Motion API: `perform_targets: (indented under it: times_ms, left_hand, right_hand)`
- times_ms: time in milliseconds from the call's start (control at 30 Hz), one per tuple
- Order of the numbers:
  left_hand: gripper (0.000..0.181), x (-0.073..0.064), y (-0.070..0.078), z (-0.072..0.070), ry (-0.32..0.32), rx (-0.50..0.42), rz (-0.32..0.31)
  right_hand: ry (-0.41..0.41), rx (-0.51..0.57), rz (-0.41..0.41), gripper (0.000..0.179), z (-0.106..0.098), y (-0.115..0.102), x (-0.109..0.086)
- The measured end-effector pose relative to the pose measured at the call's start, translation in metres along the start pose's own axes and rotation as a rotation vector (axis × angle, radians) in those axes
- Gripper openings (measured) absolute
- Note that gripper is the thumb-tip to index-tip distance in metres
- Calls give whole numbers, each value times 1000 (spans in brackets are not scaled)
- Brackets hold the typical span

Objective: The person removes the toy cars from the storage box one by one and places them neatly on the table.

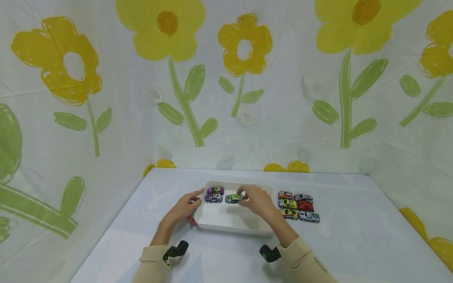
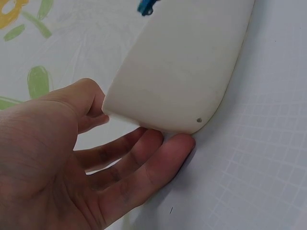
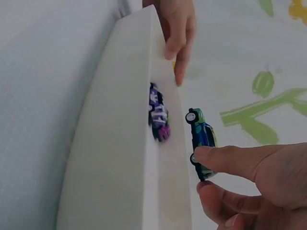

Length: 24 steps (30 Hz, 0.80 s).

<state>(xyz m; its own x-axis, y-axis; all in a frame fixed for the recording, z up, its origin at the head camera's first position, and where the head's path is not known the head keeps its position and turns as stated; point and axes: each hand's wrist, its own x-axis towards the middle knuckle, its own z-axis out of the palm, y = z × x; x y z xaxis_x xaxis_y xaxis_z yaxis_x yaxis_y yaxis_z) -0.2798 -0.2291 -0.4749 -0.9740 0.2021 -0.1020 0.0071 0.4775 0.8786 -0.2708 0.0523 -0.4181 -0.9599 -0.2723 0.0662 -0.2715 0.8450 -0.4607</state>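
My right hand (image 1: 259,200) pinches a green and blue toy car (image 3: 204,136) between thumb and fingers, holding it above the white tray (image 1: 230,227). In the right wrist view the car is clear of the tray's rim. My left hand (image 1: 182,208) grips the tray's left end; its fingertips touch the outer wall in the left wrist view (image 2: 144,163). Inside the tray, at its far left, two purple toy cars (image 1: 214,197) sit one behind the other. Part of the tray's right side is hidden behind my right hand and forearm.
Right of the tray stand several toy cars in two columns, among them a red one (image 1: 305,206), a yellow one (image 1: 288,204) and a silver one (image 1: 309,217). A flower-printed white sheet (image 1: 283,129) rises behind and beside the table (image 1: 336,251).
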Motion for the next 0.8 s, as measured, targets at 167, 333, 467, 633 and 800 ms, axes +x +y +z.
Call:
perform_targets:
  times_ms: [167,333,467,633,800]
  left_hand:
    - [54,-1,0,0,1,-6,-5]
    - [54,-2,1,0,10,-7,-12]
    - [54,-3,-1,-1,12,-2,-13]
    - [54,-1,-4,-1,2,-2,-11]
    - [54,0,-3,-1,-3,8,1]
  right_hand:
    - [16,-24,23,28,-20,20,-9]
    - [15,-39,79,31,-37,42,-15]
    - [19,-48,91,32,-49,59,-20]
    - [37,-35,73,31,-64,86,-30]
    - [36,-31,79,32,-74,120,-42]
